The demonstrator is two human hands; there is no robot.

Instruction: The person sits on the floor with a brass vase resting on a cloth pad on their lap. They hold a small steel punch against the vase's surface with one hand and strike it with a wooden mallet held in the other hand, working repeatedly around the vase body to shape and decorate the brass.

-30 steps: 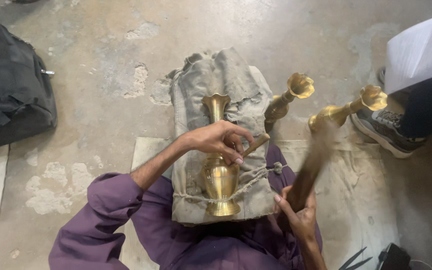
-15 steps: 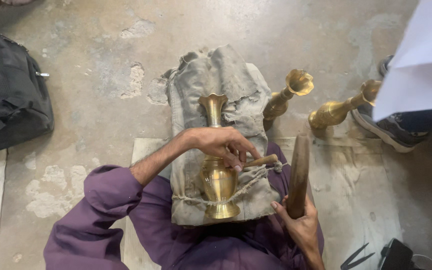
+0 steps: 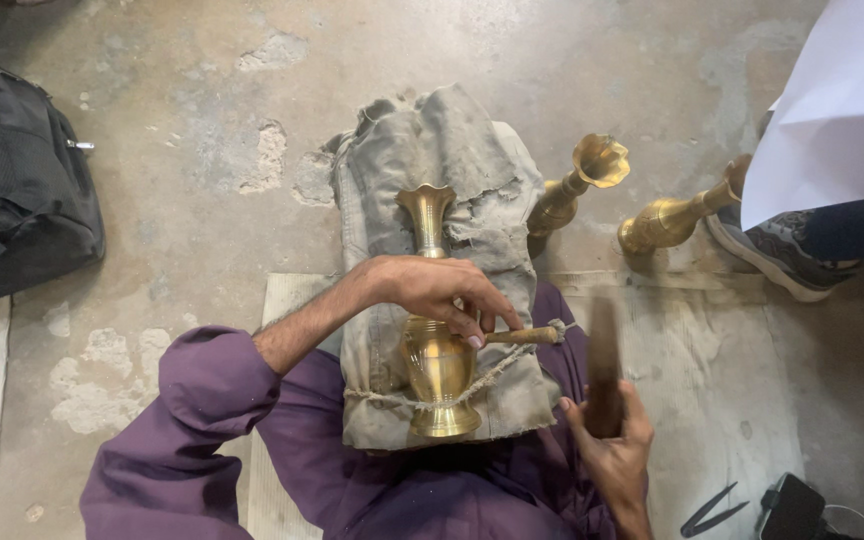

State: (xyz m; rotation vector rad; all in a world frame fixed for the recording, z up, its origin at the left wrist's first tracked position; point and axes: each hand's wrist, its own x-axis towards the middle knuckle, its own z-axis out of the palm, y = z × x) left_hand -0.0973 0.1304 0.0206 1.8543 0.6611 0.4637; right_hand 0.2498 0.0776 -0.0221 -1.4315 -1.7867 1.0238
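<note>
**Brass vase on the padded block, punch set against it**

I see the left hand (image 3: pixel 432 290) lying over the middle of the brass vase (image 3: pixel 436 345), its fingers (image 3: pixel 472 322) closed on the near end of a short wooden-handled punch (image 3: pixel 524 336) whose handle sticks out to the right. The tool end sits against the vase's belly; the exact contact is hidden under the fingertips. The right hand (image 3: pixel 607 445) is lower right, its fingers wrapped tight around the bottom of a dark wooden mallet (image 3: pixel 603 365), which stands roughly upright and is blurred along its length, just to the right of the punch handle and apart from it.

The vase lies on its side on a grey cloth-wrapped block (image 3: pixel 432 170), flared mouth pointing away from me and foot towards me. A cord (image 3: pixel 497 370) crosses the block near the vase's foot. The block rests on my lap, over the purple clothing (image 3: pixel 202 450).

Beyond the block, on the concrete floor (image 3: pixel 202 100), two more brass vases lie tipped: one (image 3: pixel 577 185) just beside the block's right edge, another (image 3: pixel 677 215) further right. Next to that one is another person's shoe (image 3: pixel 777 255), under a white sheet (image 3: pixel 832 120). A black bag (image 3: pixel 12 190) sits far left.
</note>
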